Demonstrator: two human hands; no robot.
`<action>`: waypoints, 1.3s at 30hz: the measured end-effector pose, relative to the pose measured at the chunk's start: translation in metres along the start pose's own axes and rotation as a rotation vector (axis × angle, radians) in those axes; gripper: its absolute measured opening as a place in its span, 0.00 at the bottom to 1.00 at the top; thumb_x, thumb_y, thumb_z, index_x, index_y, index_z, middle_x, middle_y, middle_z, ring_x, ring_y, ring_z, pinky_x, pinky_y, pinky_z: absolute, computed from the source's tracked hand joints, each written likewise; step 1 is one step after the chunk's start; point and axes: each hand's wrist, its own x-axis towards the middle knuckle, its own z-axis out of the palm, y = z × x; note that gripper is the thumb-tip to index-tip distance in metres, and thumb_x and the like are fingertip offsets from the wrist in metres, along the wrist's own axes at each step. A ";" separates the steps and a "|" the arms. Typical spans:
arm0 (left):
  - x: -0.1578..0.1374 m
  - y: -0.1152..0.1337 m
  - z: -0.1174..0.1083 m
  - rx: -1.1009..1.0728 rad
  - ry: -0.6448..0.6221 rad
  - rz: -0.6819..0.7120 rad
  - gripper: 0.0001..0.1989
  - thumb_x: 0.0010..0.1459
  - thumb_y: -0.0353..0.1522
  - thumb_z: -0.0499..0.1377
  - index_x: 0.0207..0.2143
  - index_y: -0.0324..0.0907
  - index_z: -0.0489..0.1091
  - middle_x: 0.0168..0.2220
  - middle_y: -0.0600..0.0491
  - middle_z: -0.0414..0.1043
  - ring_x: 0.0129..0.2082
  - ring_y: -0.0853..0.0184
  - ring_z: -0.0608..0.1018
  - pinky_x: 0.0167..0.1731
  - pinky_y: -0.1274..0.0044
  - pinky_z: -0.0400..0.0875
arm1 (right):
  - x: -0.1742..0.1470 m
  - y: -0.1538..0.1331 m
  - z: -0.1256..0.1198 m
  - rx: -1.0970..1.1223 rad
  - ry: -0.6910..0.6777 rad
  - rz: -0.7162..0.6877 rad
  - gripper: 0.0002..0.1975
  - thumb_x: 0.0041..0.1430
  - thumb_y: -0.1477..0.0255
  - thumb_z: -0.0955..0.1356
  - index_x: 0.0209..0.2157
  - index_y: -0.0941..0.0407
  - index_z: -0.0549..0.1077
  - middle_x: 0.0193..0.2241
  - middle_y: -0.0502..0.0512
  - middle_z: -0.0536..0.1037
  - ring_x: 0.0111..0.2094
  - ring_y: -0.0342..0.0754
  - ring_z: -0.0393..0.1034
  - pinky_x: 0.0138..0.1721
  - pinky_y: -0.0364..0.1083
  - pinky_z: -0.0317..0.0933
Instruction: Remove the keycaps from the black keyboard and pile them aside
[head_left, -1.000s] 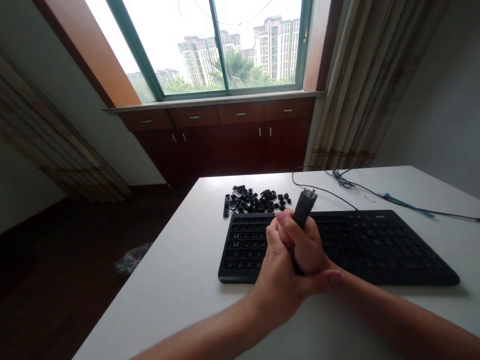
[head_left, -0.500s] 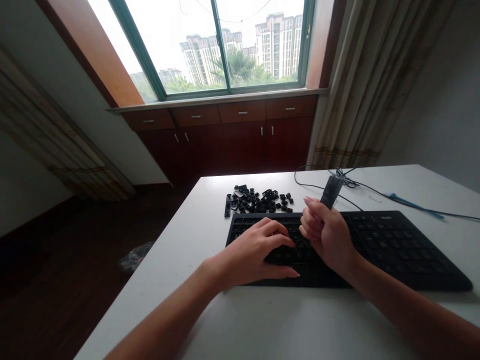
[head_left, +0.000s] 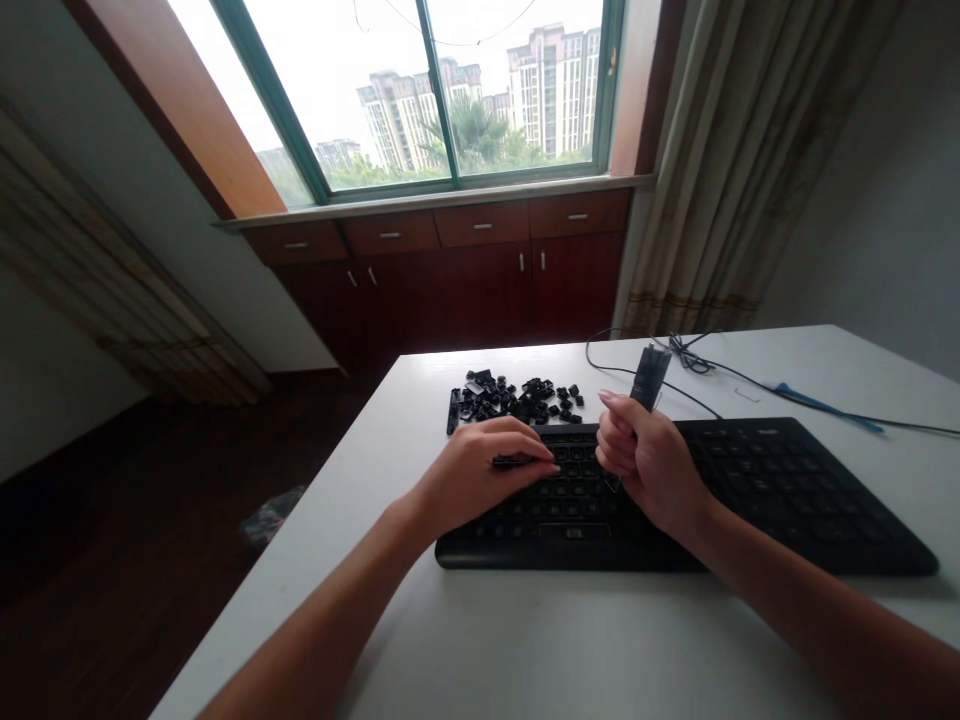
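A black keyboard (head_left: 574, 533) lies on the white table, its left part showing bare key sockets while keys still sit on the right part. My right hand (head_left: 656, 460) is wrapped round a dark keycap puller (head_left: 649, 376), which points up; a bit of thin wire shows below the fist over the keyboard. My left hand (head_left: 480, 465) is over the keyboard's left side, thumb and fingertips pinched together; whatever may be between them is too small to make out. Just behind the keyboard is a heap of loose black keycaps (head_left: 517, 400).
A black cable (head_left: 694, 358) lies coiled at the table's back and runs off to the right. Near it are a blue strip (head_left: 829, 408) and a thin bent wire (head_left: 745, 390). A clear plastic bag (head_left: 271, 515) sits on the floor left of the white table (head_left: 360, 470).
My left hand has moved left and slightly away from me, off the keyboard's middle, and its spread fingers have come together. The right hand stays nearly in place with the keycap puller.
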 end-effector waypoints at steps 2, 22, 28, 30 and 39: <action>0.000 -0.011 -0.001 0.126 0.139 -0.058 0.05 0.66 0.32 0.64 0.41 0.44 0.80 0.43 0.52 0.81 0.41 0.66 0.82 0.45 0.73 0.79 | 0.000 0.000 -0.001 -0.015 -0.019 0.039 0.24 0.60 0.67 0.72 0.17 0.53 0.57 0.13 0.41 0.53 0.15 0.37 0.43 0.16 0.41 0.42; -0.004 0.034 0.038 0.102 -0.131 0.018 0.11 0.63 0.39 0.66 0.45 0.44 0.77 0.45 0.50 0.79 0.45 0.62 0.77 0.49 0.69 0.73 | -0.007 -0.001 0.005 -0.002 -0.078 -0.164 0.14 0.61 0.60 0.74 0.37 0.52 0.69 0.22 0.42 0.65 0.21 0.39 0.56 0.22 0.39 0.57; -0.003 0.036 0.039 0.059 -0.152 -0.054 0.08 0.64 0.35 0.66 0.44 0.44 0.75 0.42 0.52 0.81 0.43 0.61 0.79 0.49 0.69 0.72 | -0.010 -0.004 0.007 0.002 -0.105 -0.021 0.19 0.59 0.57 0.74 0.29 0.53 0.65 0.17 0.40 0.59 0.16 0.37 0.45 0.16 0.39 0.45; -0.003 0.037 0.039 0.029 -0.147 -0.077 0.06 0.63 0.35 0.66 0.42 0.44 0.76 0.41 0.53 0.81 0.43 0.62 0.78 0.48 0.71 0.72 | -0.011 -0.004 0.008 -0.023 -0.098 0.021 0.24 0.59 0.55 0.73 0.23 0.54 0.61 0.15 0.40 0.55 0.15 0.37 0.42 0.15 0.40 0.41; -0.003 0.035 0.042 -0.054 -0.102 -0.151 0.05 0.60 0.33 0.69 0.37 0.45 0.77 0.38 0.54 0.80 0.40 0.63 0.78 0.44 0.72 0.72 | -0.010 0.011 0.012 -0.057 0.052 -0.037 0.29 0.58 0.54 0.73 0.19 0.52 0.55 0.13 0.40 0.52 0.14 0.37 0.43 0.14 0.41 0.40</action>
